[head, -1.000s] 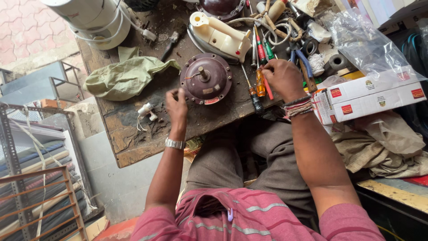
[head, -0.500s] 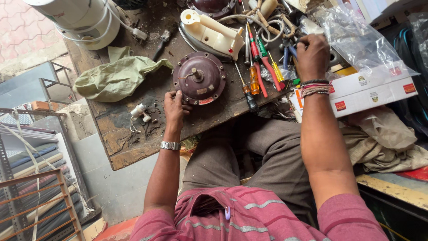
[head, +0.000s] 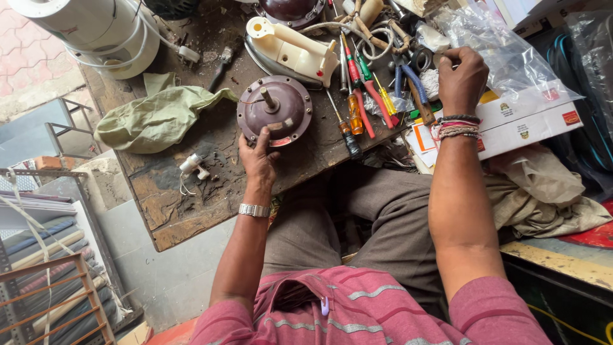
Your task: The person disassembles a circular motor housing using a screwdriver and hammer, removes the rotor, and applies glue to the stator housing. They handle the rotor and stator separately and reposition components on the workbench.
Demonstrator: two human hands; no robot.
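Where the worn, dark wooden workbench meets the seated person's knees, the following items are on view from the head camera.

Item 1: round maroon metal motor housing with a short steel shaft standing up from its middle; it lies flat on the bench, near the front edge. The left hand, a metal watch on its wrist, rests against the housing's near rim with the fingers spread loosely over the edge, touching rather than gripping.

Item 2: right hand, bead and thread bands on the wrist, curled into a tight fist above the clutter at the bench's right end; what the fist encloses cannot be told.

Item 3: row of screwdrivers with red, orange, yellow and green handles, lying side by side between the housing and the right hand.

Item 4: cream plastic iron body, lying just beyond the housing.

Item 5: crumpled pale green cloth, left of the housing.

Item 6: white cylindrical appliance with its cord, at the far left corner.

Item 7: white and red cardboard box, under a clear plastic bag, beside the right wrist.
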